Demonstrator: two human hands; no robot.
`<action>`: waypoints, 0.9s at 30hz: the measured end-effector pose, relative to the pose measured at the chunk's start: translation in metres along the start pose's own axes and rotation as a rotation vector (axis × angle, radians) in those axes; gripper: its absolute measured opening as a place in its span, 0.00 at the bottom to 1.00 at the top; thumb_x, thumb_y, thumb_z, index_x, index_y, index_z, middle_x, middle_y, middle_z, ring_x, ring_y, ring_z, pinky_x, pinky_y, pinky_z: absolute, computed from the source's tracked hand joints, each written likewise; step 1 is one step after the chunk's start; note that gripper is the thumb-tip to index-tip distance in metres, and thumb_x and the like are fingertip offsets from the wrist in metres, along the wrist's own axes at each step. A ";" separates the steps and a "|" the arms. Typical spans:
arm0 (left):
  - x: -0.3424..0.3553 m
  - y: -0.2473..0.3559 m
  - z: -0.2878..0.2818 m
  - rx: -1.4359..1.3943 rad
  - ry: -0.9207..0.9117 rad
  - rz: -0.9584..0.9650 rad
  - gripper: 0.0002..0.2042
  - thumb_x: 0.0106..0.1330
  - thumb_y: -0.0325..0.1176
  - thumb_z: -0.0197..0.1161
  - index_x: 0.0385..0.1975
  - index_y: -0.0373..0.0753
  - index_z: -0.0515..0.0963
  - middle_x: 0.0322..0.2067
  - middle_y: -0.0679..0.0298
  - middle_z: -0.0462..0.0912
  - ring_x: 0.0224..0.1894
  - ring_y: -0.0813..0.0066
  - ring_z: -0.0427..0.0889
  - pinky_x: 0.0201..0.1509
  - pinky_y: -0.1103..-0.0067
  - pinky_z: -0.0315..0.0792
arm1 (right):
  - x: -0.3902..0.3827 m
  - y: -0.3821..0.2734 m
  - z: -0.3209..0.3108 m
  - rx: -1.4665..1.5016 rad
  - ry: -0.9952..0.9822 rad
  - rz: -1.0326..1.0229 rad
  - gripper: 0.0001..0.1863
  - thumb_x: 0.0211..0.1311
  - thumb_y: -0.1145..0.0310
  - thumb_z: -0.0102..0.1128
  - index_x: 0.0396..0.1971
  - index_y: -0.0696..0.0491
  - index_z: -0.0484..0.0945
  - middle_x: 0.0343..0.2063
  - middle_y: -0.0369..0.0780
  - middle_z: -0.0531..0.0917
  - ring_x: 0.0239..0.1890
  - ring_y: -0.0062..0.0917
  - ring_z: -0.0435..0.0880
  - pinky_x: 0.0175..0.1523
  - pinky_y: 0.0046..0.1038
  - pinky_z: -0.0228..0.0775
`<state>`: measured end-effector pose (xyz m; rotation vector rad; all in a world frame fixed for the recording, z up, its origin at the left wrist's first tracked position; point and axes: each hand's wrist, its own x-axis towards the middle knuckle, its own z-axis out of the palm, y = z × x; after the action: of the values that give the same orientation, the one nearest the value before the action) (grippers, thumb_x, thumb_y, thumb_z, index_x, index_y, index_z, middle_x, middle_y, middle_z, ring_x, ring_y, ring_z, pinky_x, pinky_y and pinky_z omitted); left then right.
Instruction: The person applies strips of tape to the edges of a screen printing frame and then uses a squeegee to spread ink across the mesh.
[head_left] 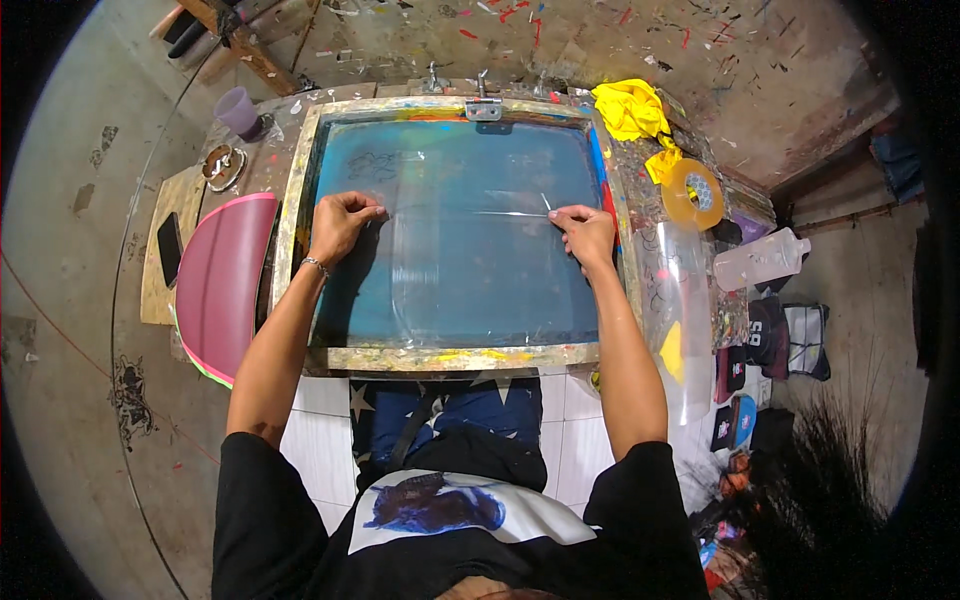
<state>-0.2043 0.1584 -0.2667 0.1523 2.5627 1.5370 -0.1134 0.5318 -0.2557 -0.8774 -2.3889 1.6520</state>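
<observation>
A wooden-framed printing screen (455, 358) with blue-green mesh lies in front of me. Across its middle runs a thin strip of clear tape (505, 213), pulled taut between my two hands. My left hand (340, 228) pinches the strip's left end near the left side of the frame, and a bracelet is on that wrist. At the right end, my right hand (588, 236) pinches the strip between thumb and fingers, with a short piece sticking up there. Glossy bands show on the mesh below the strip. Whether the strip touches the mesh, I cannot tell.
A metal hinge clamp (484, 110) grips the frame's far edge. To the right are a yellow cloth (628, 108), a tape roll (716, 195), a clear plastic sheet (683, 300) and a bottle (758, 261). Leftward are a pink curved panel (228, 280), a phone (169, 249) and a purple cup (236, 109).
</observation>
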 end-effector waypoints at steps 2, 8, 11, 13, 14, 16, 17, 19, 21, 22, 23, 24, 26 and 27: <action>-0.001 0.004 0.003 0.038 0.019 -0.027 0.05 0.59 0.28 0.73 0.28 0.32 0.86 0.26 0.63 0.88 0.29 0.84 0.83 0.34 0.84 0.75 | 0.004 0.004 -0.003 -0.037 0.005 0.016 0.08 0.52 0.69 0.77 0.29 0.57 0.89 0.20 0.36 0.84 0.21 0.17 0.78 0.25 0.23 0.69; 0.002 0.000 0.004 0.068 0.025 -0.007 0.06 0.60 0.27 0.72 0.28 0.31 0.85 0.27 0.62 0.89 0.28 0.83 0.83 0.34 0.84 0.75 | 0.013 0.012 0.000 -0.162 0.044 -0.061 0.09 0.49 0.67 0.78 0.28 0.56 0.89 0.23 0.37 0.87 0.25 0.20 0.80 0.35 0.26 0.71; 0.001 0.001 0.001 -0.016 -0.006 -0.016 0.06 0.60 0.27 0.73 0.28 0.31 0.85 0.26 0.63 0.88 0.27 0.83 0.82 0.33 0.84 0.75 | 0.012 0.015 -0.001 -0.132 0.021 -0.045 0.09 0.49 0.67 0.78 0.28 0.55 0.90 0.23 0.37 0.87 0.26 0.19 0.81 0.35 0.26 0.71; 0.001 0.002 0.001 -0.016 -0.009 -0.022 0.06 0.60 0.28 0.73 0.28 0.31 0.85 0.26 0.63 0.88 0.27 0.84 0.82 0.33 0.84 0.75 | 0.013 0.016 -0.002 -0.136 0.015 -0.084 0.09 0.49 0.67 0.78 0.28 0.55 0.90 0.23 0.38 0.87 0.26 0.20 0.82 0.35 0.26 0.72; 0.001 0.003 0.001 -0.016 -0.010 -0.028 0.06 0.60 0.28 0.73 0.28 0.31 0.85 0.26 0.64 0.88 0.27 0.85 0.81 0.33 0.84 0.74 | 0.014 0.016 -0.001 -0.136 0.017 -0.084 0.09 0.49 0.67 0.78 0.28 0.55 0.90 0.23 0.38 0.87 0.26 0.20 0.82 0.35 0.26 0.72; 0.000 0.003 0.001 0.019 -0.002 -0.033 0.07 0.59 0.28 0.73 0.28 0.31 0.85 0.26 0.64 0.88 0.27 0.85 0.81 0.33 0.84 0.74 | 0.013 0.016 0.003 -0.195 0.058 -0.125 0.10 0.48 0.66 0.78 0.28 0.55 0.90 0.23 0.38 0.88 0.26 0.21 0.82 0.36 0.26 0.73; -0.001 0.003 0.001 0.055 0.008 -0.040 0.07 0.59 0.28 0.74 0.27 0.31 0.85 0.26 0.64 0.88 0.27 0.85 0.80 0.33 0.84 0.74 | 0.013 0.015 0.003 -0.197 0.058 -0.126 0.10 0.48 0.66 0.78 0.28 0.55 0.90 0.23 0.38 0.88 0.26 0.21 0.82 0.36 0.26 0.73; 0.000 0.003 0.001 0.066 0.011 -0.032 0.07 0.59 0.28 0.74 0.27 0.31 0.85 0.26 0.64 0.88 0.27 0.85 0.80 0.32 0.84 0.73 | 0.011 0.013 0.002 -0.218 0.059 -0.134 0.10 0.48 0.66 0.79 0.28 0.55 0.90 0.23 0.38 0.88 0.26 0.21 0.83 0.36 0.27 0.73; 0.001 0.005 0.003 0.085 0.013 -0.023 0.07 0.59 0.28 0.74 0.27 0.31 0.85 0.26 0.64 0.88 0.26 0.85 0.80 0.32 0.84 0.73 | 0.008 0.011 0.000 -0.213 0.059 -0.121 0.10 0.48 0.65 0.79 0.28 0.55 0.90 0.23 0.39 0.88 0.26 0.22 0.83 0.36 0.27 0.74; 0.001 0.004 0.004 0.091 0.029 -0.017 0.07 0.59 0.29 0.74 0.27 0.31 0.85 0.25 0.65 0.87 0.26 0.85 0.79 0.31 0.84 0.73 | 0.007 0.009 0.000 -0.220 0.059 -0.112 0.10 0.48 0.65 0.79 0.28 0.54 0.90 0.23 0.39 0.88 0.26 0.23 0.84 0.37 0.27 0.74; 0.001 0.003 0.004 0.099 0.045 -0.012 0.07 0.58 0.29 0.74 0.27 0.31 0.85 0.24 0.65 0.87 0.26 0.86 0.79 0.31 0.83 0.72 | 0.008 0.009 0.000 -0.222 0.059 -0.112 0.10 0.48 0.65 0.79 0.28 0.54 0.90 0.23 0.39 0.88 0.26 0.23 0.84 0.37 0.27 0.74; 0.001 0.003 0.004 0.097 0.044 -0.013 0.07 0.58 0.29 0.74 0.27 0.31 0.85 0.24 0.65 0.87 0.26 0.86 0.79 0.31 0.83 0.72 | 0.010 0.009 0.001 -0.221 0.065 -0.091 0.10 0.48 0.65 0.79 0.28 0.54 0.90 0.23 0.39 0.88 0.26 0.23 0.84 0.37 0.27 0.74; 0.001 0.002 0.003 0.065 0.043 -0.017 0.07 0.58 0.29 0.75 0.28 0.31 0.86 0.23 0.65 0.87 0.26 0.86 0.79 0.31 0.83 0.72 | 0.012 0.011 0.003 -0.221 0.070 -0.069 0.10 0.48 0.65 0.79 0.28 0.53 0.90 0.23 0.39 0.88 0.27 0.23 0.84 0.37 0.27 0.74; 0.001 0.001 0.003 0.064 0.042 -0.017 0.07 0.58 0.29 0.75 0.28 0.31 0.86 0.23 0.65 0.87 0.26 0.86 0.79 0.31 0.83 0.72 | 0.012 0.012 0.003 -0.219 0.065 -0.068 0.10 0.48 0.65 0.79 0.29 0.53 0.90 0.24 0.39 0.88 0.27 0.23 0.84 0.37 0.27 0.74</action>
<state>-0.2049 0.1620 -0.2673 0.1058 2.6399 1.4679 -0.1200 0.5386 -0.2701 -0.8549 -2.5584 1.3352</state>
